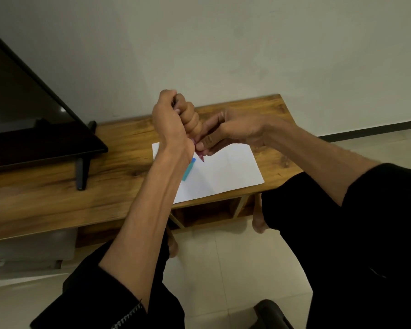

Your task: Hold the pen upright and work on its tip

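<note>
My left hand is raised above the low wooden table, fisted around a thin stick-like thing, most likely a pencil. Its pink pointed end sticks out below the fist. My right hand meets it there, with thumb and fingers pinching that lower end. Both hands hover over a white sheet of paper lying on the table. On the paper, partly hidden by my left wrist, lies a small blue-green block.
A dark television screen on black feet stands on the table's left part. A plain wall rises behind the table. Open shelves sit under the table top. My knees in black cloth and bare feet are on the tiled floor below.
</note>
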